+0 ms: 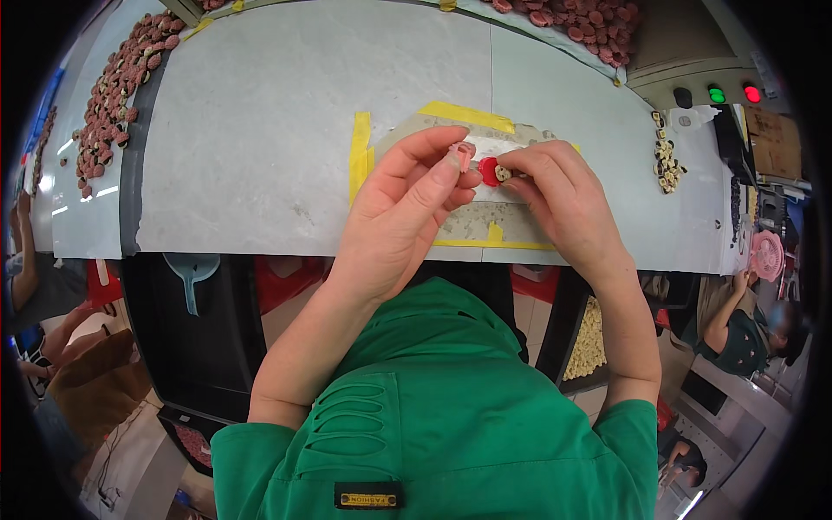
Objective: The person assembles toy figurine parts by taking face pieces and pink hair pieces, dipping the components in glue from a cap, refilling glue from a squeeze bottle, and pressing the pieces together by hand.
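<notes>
My left hand (403,208) is closed, with a small pink plastic piece (464,156) pinched between thumb and fingertips. Facing it, my right hand (568,195) pinches a small cream-coloured piece with dark parts (503,174). Between the two hands shows a small round red part (488,170); whether it is held or fixed to the bench I cannot tell. Both hands are above a worn grey board (485,217) marked off with yellow tape (360,156). My fingers partly hide the pieces.
Pink-and-dark pieces (113,104) heap at the left, and pink pieces (572,22) at the back. Small cream-and-black pieces (667,165) lie on the right. Below the bench edge are a black tray (191,347) and a bin of cream pieces (588,342). A co-worker (737,325) is at far right.
</notes>
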A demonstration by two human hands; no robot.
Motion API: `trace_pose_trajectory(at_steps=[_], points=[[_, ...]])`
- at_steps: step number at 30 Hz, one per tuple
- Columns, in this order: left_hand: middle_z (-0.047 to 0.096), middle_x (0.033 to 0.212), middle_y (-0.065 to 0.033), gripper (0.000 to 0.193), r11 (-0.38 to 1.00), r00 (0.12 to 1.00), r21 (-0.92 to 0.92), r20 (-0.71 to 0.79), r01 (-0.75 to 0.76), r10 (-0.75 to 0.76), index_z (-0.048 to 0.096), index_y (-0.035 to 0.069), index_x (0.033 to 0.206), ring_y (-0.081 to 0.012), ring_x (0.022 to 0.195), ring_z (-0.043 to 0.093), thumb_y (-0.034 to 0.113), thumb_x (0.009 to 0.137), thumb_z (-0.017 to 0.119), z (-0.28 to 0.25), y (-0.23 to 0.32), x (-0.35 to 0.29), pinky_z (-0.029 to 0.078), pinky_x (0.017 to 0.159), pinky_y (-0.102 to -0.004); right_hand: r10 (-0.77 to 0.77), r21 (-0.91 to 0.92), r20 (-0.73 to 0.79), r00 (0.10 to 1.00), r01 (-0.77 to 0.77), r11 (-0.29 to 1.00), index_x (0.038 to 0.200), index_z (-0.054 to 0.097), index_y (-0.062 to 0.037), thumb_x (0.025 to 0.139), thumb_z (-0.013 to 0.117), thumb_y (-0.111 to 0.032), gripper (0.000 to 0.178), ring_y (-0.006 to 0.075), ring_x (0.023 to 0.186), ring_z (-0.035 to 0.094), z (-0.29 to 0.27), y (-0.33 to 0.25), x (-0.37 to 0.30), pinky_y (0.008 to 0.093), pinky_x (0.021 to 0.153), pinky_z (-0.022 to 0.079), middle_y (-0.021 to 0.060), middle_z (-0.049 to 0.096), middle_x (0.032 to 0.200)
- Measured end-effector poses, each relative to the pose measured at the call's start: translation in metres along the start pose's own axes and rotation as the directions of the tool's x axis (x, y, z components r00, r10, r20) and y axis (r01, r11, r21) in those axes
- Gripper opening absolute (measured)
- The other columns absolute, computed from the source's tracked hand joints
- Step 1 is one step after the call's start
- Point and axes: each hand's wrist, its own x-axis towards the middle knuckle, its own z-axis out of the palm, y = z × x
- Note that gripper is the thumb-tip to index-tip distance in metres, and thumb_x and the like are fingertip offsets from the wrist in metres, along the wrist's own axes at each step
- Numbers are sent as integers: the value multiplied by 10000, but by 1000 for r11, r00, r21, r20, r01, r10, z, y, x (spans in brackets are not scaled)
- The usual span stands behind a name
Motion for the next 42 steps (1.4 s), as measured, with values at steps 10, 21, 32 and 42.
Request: trace_pose_trajectory(at_steps=[10, 21, 32, 42], points=[[559, 1131, -24, 314, 999, 999, 18, 4, -42, 42, 484, 57, 1265, -101, 1001, 550, 129, 963, 528, 1, -4, 0, 445, 892, -257, -10, -2, 15, 1000, 10, 1000, 938, 597, -57, 772, 679, -59, 185, 273, 793, 574, 3, 2, 2, 361, 693, 476, 82, 580, 843], [562, 1114, -28, 293, 990, 998, 129, 8, -64, 64, 494, 51, 1254, -94, 988, 533, 136, 974, 512, 1, -6, -1, 434, 865, -245, 121, 171, 23, 992, -123, 978, 951, 599, -48, 817, 652, -65, 145, 266, 800, 575, 1, 0, 0, 348, 701, 481, 89, 578, 868], [578, 1078, -29, 275, 973, 1000, 231, 16, -28, 25, 510, 40, 1237, -95, 975, 539, 145, 983, 498, 3, -4, -1, 432, 852, -239, 258, 319, 51, 965, -261, 911, 1014, 602, -35, 860, 623, -55, 156, 212, 770, 578, -6, -4, -5, 291, 703, 477, 80, 588, 902], [606, 1079, -73, 238, 975, 995, 200, 54, -97, 88, 534, 0, 1171, -115, 975, 579, 103, 956, 538, 6, -10, 2, 476, 858, -258, 142, 458, -118, 983, -73, 886, 1045, 578, -21, 861, 628, -49, 192, 190, 832, 617, 3, -25, 0, 273, 757, 500, 83, 603, 967]])
